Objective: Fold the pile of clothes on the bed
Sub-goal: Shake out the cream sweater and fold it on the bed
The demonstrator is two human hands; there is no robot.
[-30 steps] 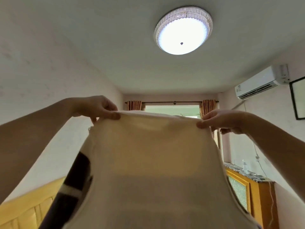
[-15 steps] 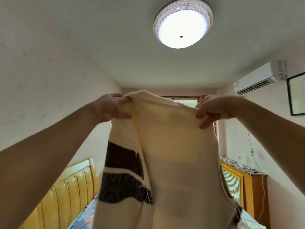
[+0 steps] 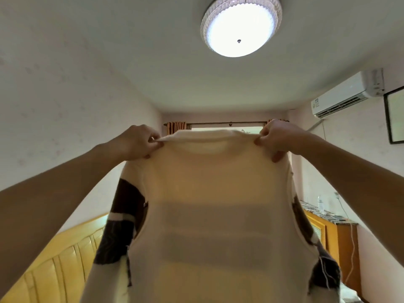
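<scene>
Under a round ceiling lamp (image 3: pixel 240 27) at one o'clock, left hand (image 3: pixel 137 142) and right hand (image 3: pixel 276 138) are pinching a cream knitted sweater (image 3: pixel 209 204) taut by its shoulders, ideally keeping them level before lowering.

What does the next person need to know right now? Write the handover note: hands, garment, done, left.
Left hand: grip pinches the top edge of the cream sweater at its left corner.
Right hand: grip pinches the same edge at the right corner.
The sweater hangs spread out in the air between both hands, dark patterned sleeves dangling at the sides.
Done: sweater picked up and opened out.
Left: no fold made yet. The bed and the pile are out of view.
</scene>
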